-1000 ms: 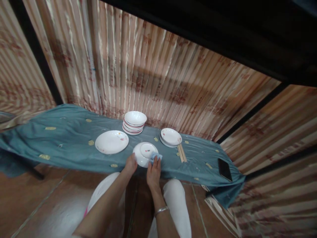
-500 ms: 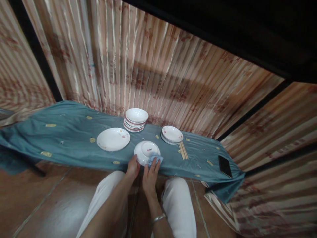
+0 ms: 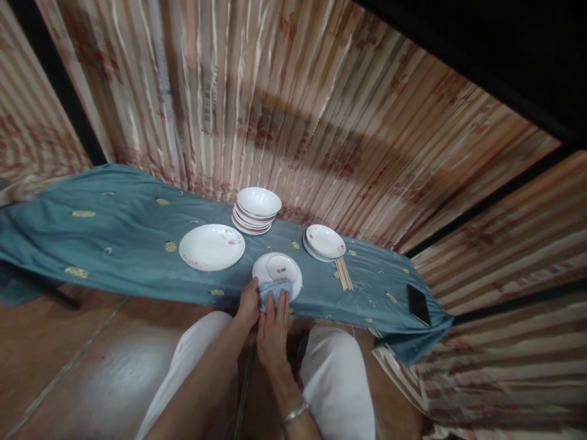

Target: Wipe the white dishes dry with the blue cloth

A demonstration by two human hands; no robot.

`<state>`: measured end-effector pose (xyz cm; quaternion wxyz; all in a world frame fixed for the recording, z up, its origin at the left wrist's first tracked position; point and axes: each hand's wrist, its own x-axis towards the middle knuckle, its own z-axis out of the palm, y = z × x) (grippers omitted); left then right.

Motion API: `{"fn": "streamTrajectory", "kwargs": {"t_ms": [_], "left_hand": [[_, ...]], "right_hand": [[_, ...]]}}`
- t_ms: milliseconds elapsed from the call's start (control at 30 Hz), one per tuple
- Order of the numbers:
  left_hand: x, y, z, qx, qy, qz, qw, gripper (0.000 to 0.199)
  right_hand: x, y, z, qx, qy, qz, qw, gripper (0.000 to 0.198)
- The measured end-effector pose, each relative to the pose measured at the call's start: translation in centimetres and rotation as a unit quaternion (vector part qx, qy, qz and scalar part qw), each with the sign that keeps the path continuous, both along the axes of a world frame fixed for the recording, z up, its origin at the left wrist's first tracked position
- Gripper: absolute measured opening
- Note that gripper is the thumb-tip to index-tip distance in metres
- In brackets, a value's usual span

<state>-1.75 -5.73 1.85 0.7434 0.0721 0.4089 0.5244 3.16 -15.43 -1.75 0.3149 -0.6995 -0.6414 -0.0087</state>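
A white plate (image 3: 293, 274) is turned bottom-up near the table's front edge, its foot ring and a small printed mark showing. My left hand (image 3: 249, 302) grips the plate's left rim. Under the fingers of my right hand (image 3: 274, 327) a folded light-blue cloth (image 3: 276, 289) is pressed against the near part of the plate's underside. A silver bracelet (image 3: 296, 412) circles my right wrist.
An oval plate (image 3: 211, 247) lies to the left. Behind are a stack of bowls (image 3: 257, 211) and a stack of plates (image 3: 324, 242), with chopsticks (image 3: 344, 273) beside it. A phone (image 3: 418, 305) rests at the right end of the teal tablecloth (image 3: 132, 244).
My right hand has slid the cloth leftward across the plate's underside, nearer my left hand. My left hand keeps its hold on the rim. The camera view has shifted slightly.
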Motion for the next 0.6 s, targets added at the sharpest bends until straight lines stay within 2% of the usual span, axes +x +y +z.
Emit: {"fn": "streamTrajectory", "kwargs": {"t_ms": [267,500,600], "left_hand": [[-0.8,-0.2,0.3,-0.061,-0.033,0.004,0.998,0.025],[-0.7,0.4,-0.5,-0.066,-0.05,0.02,0.996,0.024],[-0.6,0.6,-1.5,-0.037,-0.06,0.013,0.997,0.025]], "right_hand": [[1.0,2.5,2.8,-0.023,-0.11,0.089,0.99,0.047],[2.1,4.8,4.4,-0.041,-0.168,0.149,0.974,0.04],[2.2,5.9,5.3,-0.057,-0.187,0.167,0.966,0.038]]}}
